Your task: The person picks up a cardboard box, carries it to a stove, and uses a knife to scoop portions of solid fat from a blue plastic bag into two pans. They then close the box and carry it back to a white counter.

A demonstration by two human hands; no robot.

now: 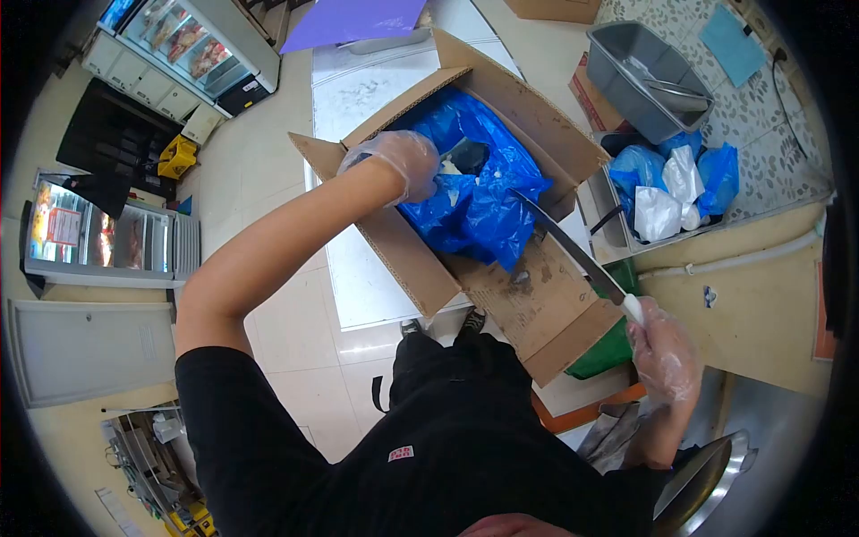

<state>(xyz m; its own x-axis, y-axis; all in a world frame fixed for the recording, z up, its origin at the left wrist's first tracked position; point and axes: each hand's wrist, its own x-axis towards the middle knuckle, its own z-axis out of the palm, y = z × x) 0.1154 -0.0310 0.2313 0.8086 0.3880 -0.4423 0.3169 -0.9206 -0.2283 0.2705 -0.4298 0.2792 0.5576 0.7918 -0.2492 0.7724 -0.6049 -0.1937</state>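
An open cardboard box (510, 309) with its flaps spread out holds a crumpled blue plastic bag (465, 215). Inside the bag's torn opening, something dark (467, 157) shows beside pale bits. My left hand (398, 166), in a clear plastic glove, is closed at the bag's left edge, its fingertips partly hidden by the blue plastic. My right hand (664, 351), also gloved, grips the white handle of a long knife (582, 255). The blade points up and left, its tip over the right side of the blue bag.
The box rests on a white table (353, 277), with a purple sheet (353, 22) at the far end. To the right are a grey tub (626, 54) with metal ware and a bin of blue and white bags (660, 201). A round metal pan (716, 483) stands at lower right.
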